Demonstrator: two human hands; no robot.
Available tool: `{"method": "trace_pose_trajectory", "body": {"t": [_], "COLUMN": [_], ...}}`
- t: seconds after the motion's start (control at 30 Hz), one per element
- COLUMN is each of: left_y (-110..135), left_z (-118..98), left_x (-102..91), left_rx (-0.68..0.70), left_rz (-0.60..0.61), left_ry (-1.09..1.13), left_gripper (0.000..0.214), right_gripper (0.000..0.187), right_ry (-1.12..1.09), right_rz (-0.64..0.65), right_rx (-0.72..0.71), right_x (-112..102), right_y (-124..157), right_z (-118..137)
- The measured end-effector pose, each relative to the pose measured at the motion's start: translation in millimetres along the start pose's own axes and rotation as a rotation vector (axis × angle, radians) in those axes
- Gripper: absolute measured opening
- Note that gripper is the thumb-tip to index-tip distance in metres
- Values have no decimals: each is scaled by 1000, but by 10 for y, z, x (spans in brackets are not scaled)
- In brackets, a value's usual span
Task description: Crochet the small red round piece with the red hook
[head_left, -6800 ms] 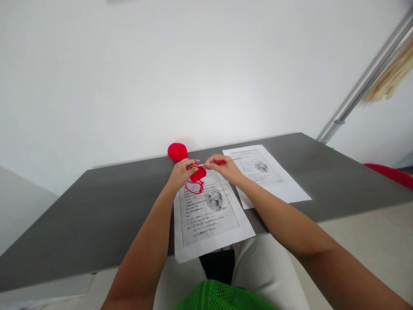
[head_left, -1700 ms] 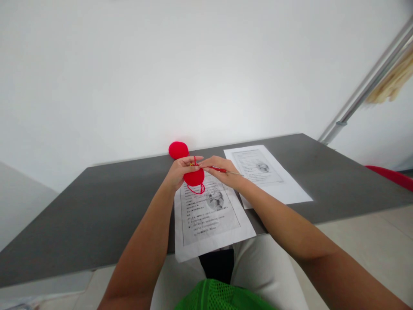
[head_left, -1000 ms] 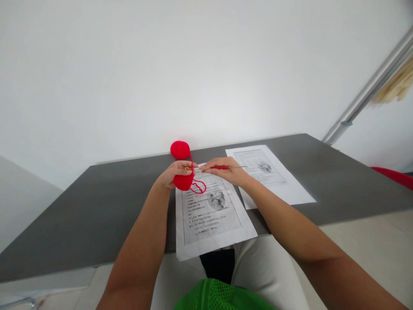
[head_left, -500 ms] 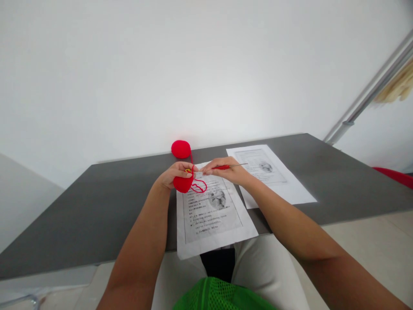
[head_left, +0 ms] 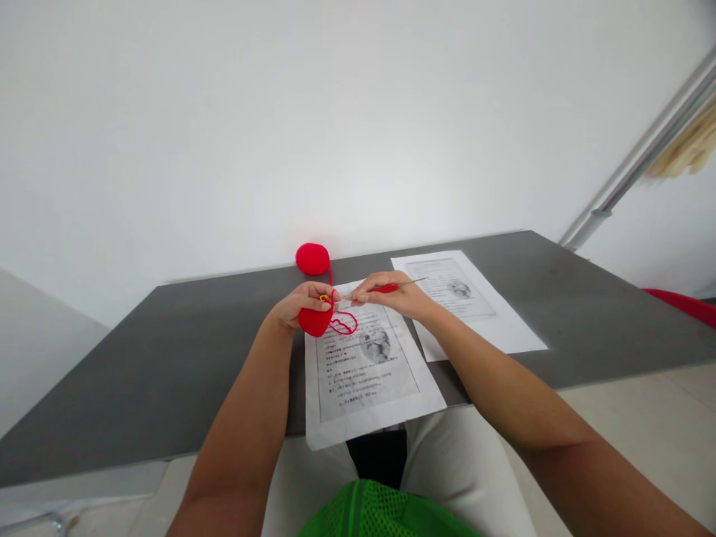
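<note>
My left hand (head_left: pixel 305 302) is closed on a small piece of red crochet work (head_left: pixel 315 321), with a little yellow clip or marker (head_left: pixel 325 298) by the fingertips. A crochet hook (head_left: pixel 385 288) with a red grip lies in the closed fingers of my right hand (head_left: pixel 391 292), its thin shaft pointing left to the red piece. Whether the tip is inside a stitch is too small to tell. A loose loop of red yarn (head_left: pixel 347 328) hangs below the fingers. Behind my left hand, a red ball of yarn (head_left: pixel 312 258) sits near the wall, its strand leading to the work.
A printed sheet (head_left: pixel 358 425) lies under my hands and overhangs the front edge of the dark table (head_left: pixel 224 358). Another printed sheet (head_left: pixel 512 335) is to the right. The white wall (head_left: pixel 358 134) stands behind; a metal pole (head_left: pixel 643 164) slants at the right.
The right hand and hook have shifted very slightly near the red piece. Both hands keep their grips, and the ball and sheets stay in place.
</note>
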State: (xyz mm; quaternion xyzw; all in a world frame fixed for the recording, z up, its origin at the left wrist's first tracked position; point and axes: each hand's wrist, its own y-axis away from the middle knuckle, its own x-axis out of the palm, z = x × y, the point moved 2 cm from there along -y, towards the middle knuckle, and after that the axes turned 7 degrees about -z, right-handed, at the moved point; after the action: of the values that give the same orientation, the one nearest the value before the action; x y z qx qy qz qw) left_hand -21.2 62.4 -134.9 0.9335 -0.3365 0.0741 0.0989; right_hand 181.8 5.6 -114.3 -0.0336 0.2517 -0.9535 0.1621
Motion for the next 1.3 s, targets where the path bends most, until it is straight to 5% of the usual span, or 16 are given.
{"method": "trace_pose_trajectory", "body": {"t": [0.33, 0.63, 0.9, 1.3], "left_y": [-23, -35, -62, -84], "left_z": [-20, -56, -52, -56], "left_x": [34, 130, 191, 172], "left_rx": [1, 38, 26, 116], "left_rz": [-174, -250, -227, -199], "left_ry": [-80, -33, -48, -200], "left_gripper": [27, 28, 33, 44], "right_gripper": [18, 16, 12, 17], "right_ry": [-125, -52, 285, 284], "right_rz": [-75, -261, -159, -125], "right_rx": [93, -32, -219, -97], "right_x": [-1, 85, 37, -33], "right_y": [-18, 17, 21, -14], "right_z": [-40, -43, -180, -132]}}
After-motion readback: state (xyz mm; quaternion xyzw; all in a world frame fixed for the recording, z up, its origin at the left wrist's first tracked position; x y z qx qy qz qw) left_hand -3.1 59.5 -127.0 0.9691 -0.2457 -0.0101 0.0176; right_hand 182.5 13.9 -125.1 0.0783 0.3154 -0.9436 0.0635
